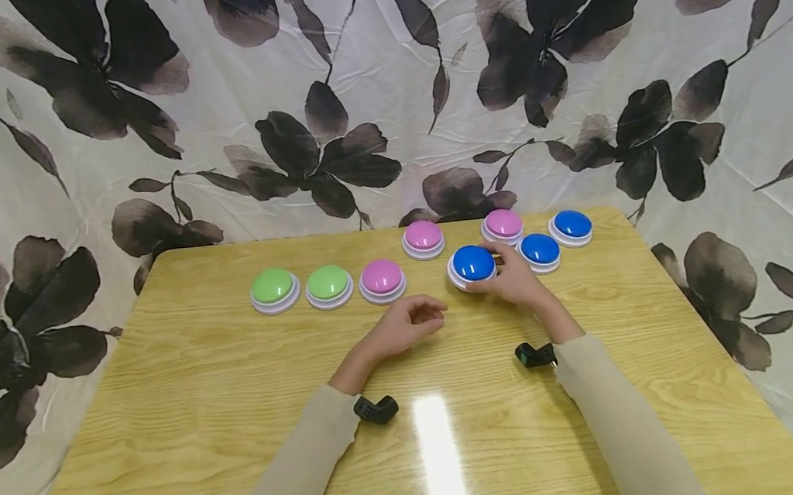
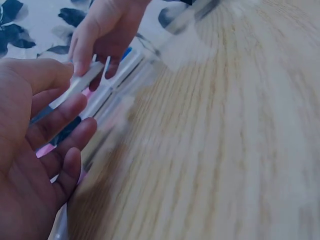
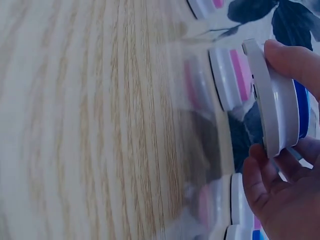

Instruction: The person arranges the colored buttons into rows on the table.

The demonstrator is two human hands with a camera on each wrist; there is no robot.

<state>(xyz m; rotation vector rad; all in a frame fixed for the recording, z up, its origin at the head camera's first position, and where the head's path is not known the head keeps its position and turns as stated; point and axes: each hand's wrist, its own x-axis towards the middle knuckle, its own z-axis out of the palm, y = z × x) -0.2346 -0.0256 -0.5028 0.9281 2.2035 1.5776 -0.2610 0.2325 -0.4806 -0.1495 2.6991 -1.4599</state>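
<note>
My right hand [image 1: 516,278] grips a blue push button [image 1: 473,263] by its round white base, thumb on one side and fingers on the other. In the right wrist view this button's white base [image 3: 272,100] is raised off the wooden table, its underside edge toward the camera. My left hand [image 1: 406,327] hovers to the left with loosely bent fingers and nothing in them, just in front of a pink button [image 1: 382,278]. The left wrist view has the left palm [image 2: 25,165] close up, with the right hand [image 2: 107,32] and the white base beyond.
Two green buttons [image 1: 274,287] stand left of the nearest pink one. Farther back are two more pink buttons [image 1: 423,236], and to the right two blue buttons [image 1: 540,252]. A floral cloth [image 1: 320,160] hangs behind the table [image 1: 242,415].
</note>
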